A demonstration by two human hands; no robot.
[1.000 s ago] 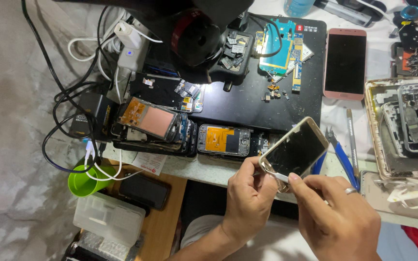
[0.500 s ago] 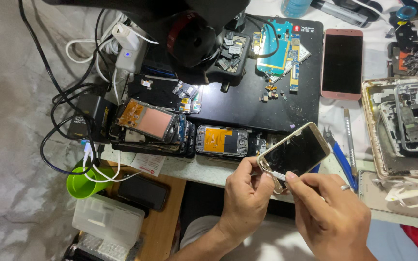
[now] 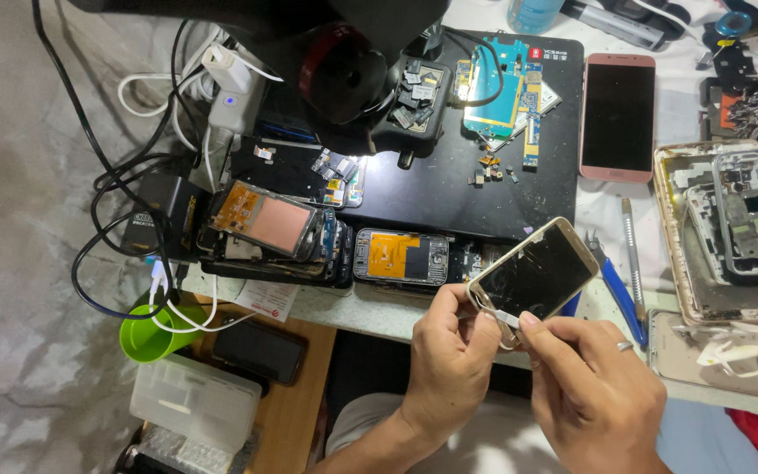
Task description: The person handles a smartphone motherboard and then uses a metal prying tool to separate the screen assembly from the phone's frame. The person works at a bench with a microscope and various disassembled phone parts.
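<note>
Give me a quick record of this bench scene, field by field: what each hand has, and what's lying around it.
Left hand: grips lower corner of gold phone
Right hand: pinches small white strip at the phone's edge
Phone screen: dark, looks cracked
Behind phone: black mat, opened phones
Right side: pink phone, blue tool

Both hands, the left hand (image 3: 449, 351) and right hand (image 3: 594, 386), pinch the lower end of a gold-framed, cracked black-screened phone (image 3: 534, 270) above a cluttered black work mat (image 3: 449, 189)
</note>
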